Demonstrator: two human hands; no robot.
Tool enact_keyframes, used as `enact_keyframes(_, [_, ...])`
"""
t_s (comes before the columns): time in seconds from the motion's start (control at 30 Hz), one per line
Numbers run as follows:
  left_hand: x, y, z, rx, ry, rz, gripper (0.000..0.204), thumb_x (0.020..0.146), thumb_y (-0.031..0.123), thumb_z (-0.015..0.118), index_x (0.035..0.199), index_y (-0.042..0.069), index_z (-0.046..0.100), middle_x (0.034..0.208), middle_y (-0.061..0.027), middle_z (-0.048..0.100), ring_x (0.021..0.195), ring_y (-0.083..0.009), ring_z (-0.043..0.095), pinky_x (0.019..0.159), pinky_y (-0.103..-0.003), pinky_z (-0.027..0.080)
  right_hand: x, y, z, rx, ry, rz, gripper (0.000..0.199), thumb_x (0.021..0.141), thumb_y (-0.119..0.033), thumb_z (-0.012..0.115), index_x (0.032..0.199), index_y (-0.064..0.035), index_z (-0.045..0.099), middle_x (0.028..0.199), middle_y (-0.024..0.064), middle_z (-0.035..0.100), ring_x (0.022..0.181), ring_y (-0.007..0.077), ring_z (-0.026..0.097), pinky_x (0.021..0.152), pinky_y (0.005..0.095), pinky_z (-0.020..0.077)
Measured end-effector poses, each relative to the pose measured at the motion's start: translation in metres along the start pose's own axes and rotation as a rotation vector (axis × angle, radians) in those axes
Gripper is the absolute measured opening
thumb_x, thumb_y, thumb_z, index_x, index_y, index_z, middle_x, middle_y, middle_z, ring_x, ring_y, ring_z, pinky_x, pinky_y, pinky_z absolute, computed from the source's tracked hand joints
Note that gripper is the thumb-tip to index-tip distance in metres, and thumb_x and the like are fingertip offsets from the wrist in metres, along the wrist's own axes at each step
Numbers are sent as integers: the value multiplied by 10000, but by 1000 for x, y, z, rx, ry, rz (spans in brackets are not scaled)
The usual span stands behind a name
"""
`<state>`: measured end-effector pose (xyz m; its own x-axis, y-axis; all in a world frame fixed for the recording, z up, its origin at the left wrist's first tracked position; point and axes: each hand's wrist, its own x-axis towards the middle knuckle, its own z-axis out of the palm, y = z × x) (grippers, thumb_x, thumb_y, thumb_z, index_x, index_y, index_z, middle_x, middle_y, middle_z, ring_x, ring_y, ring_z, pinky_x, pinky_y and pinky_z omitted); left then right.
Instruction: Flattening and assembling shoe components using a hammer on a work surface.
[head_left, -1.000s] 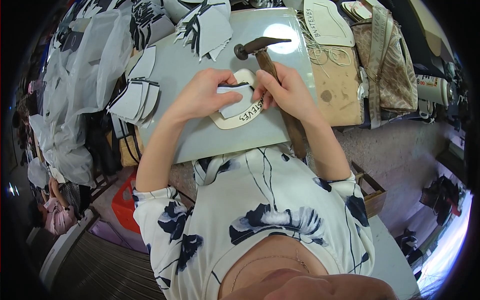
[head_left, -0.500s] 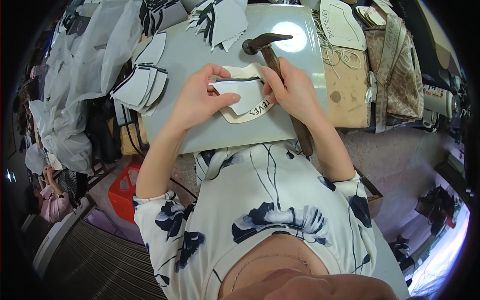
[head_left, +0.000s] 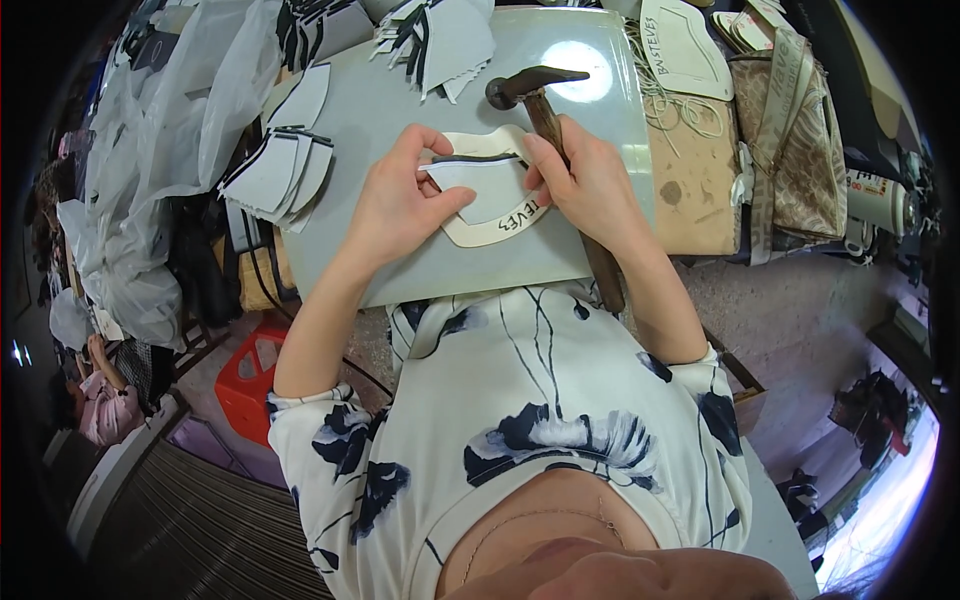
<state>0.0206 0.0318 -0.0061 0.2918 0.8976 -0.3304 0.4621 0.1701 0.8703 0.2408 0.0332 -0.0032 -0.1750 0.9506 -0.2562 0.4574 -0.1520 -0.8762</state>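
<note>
A white piece with a dark strip along its upper edge (head_left: pixel 482 188) lies over a cream template with handwriting (head_left: pixel 485 235) on the table. My left hand (head_left: pixel 405 195) pinches the piece's left end between thumb and fingers. At its right end, my right hand (head_left: pixel 592 188) is closed, thumb and index finger on the piece's edge. A hammer (head_left: pixel 546 118) with a wooden handle passes under my right hand; its metal head points away from me and the handle's end juts past the table's near edge. My palm hides the middle of the handle, so its grip there is unclear.
Similar white pieces with dark edges lie in stacks at the left (head_left: pixel 285 175) and far side (head_left: pixel 440 45). Plastic bags (head_left: pixel 180 120) hang over the left. Right are string (head_left: pixel 690 118), another cream template (head_left: pixel 685 45) and a patterned bag (head_left: pixel 800 150). A red stool (head_left: pixel 245 380) stands lower left.
Both hands keep hold of the piece. It now lies flatter against the template, tilted up less at its lower edge. The hammer has barely shifted.
</note>
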Motion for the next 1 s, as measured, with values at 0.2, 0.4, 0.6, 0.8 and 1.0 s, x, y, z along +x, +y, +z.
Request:
enact_keyframes(0.2, [-3, 6, 7, 125, 47, -11, 477, 743, 111, 772, 1089, 35, 453, 696, -77, 604, 585, -145, 600, 571, -283, 487, 0, 2, 1, 6, 4, -3, 319, 980, -282, 530, 820, -8, 499, 631, 96, 647, 545, 222, 652, 555, 336, 500])
enact_keyframes(0.4, [-6, 23, 14, 383, 70, 40, 620, 688, 229, 828, 1132, 21, 450, 869, -179, 662, 754, -340, 662, 687, -406, 520, 1, 3, 0, 26, -13, 5, 320, 978, -283, 529, 820, -5, 506, 664, 112, 654, 566, 217, 655, 564, 336, 503])
enact_keyframes(0.6, [-3, 26, 15, 460, 36, 93, 619, 676, 263, 841, 1110, 8, 480, 969, -199, 670, 877, -385, 659, 754, -438, 516, -5, 9, -39, -11, -99, -34, 250, 986, -263, 542, 881, -37, 529, 652, 67, 592, 547, 167, 588, 527, 281, 453])
enact_keyframes(0.8, [-10, 29, 17, 585, 80, 78, 586, 666, 267, 833, 1107, 47, 516, 829, -133, 628, 784, -315, 626, 689, -423, 493, -37, -20, -43, -728, -125, -180, 285, 960, -290, 560, 883, -28, 479, 664, 164, 602, 597, 357, 601, 525, 436, 454])
enact_keyframes(1.0, [-8, 13, 15, 553, 232, 295, 421, 682, 220, 813, 1010, 94, 580, 799, -48, 610, 880, -263, 578, 688, -387, 477, -34, -26, -27, -876, -213, -178, 289, 962, -275, 557, 896, -13, 457, 608, 170, 587, 571, 379, 600, 505, 480, 450])
